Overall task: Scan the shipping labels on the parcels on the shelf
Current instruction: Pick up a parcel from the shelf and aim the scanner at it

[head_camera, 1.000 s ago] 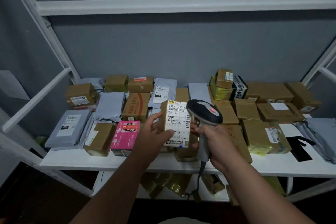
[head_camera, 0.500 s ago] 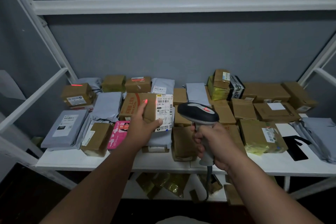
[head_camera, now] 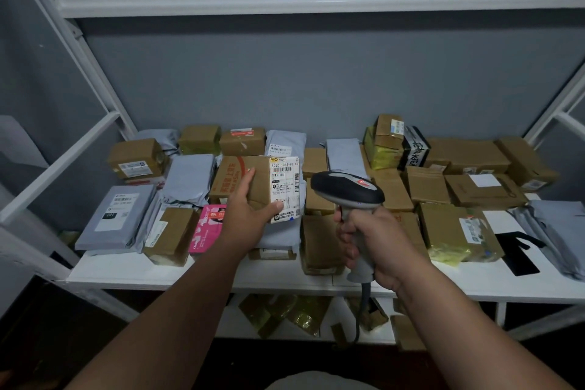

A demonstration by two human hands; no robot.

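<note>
My left hand (head_camera: 250, 210) grips a small brown parcel (head_camera: 264, 184) with a white shipping label (head_camera: 285, 188), holding it over the parcels at the shelf's middle, label facing me. My right hand (head_camera: 368, 239) grips the handle of a grey and black barcode scanner (head_camera: 346, 190), whose head sits just right of the parcel and points toward the back. The scanner's cable hangs down below the shelf. Many brown boxes and grey mailer bags cover the white shelf (head_camera: 221, 272).
A pink box (head_camera: 207, 228) lies left of my left arm, a grey mailer (head_camera: 117, 218) at the far left. A yellow-taped box (head_camera: 456, 231) and a black item (head_camera: 519, 250) sit at the right. White frame bars rise on both sides; more parcels lie on the lower shelf (head_camera: 285, 313).
My left hand carried the labelled parcel leftward and away from the scanner, down toward the pile. The scanner stayed in my right hand, and its red light on the parcels is gone.
</note>
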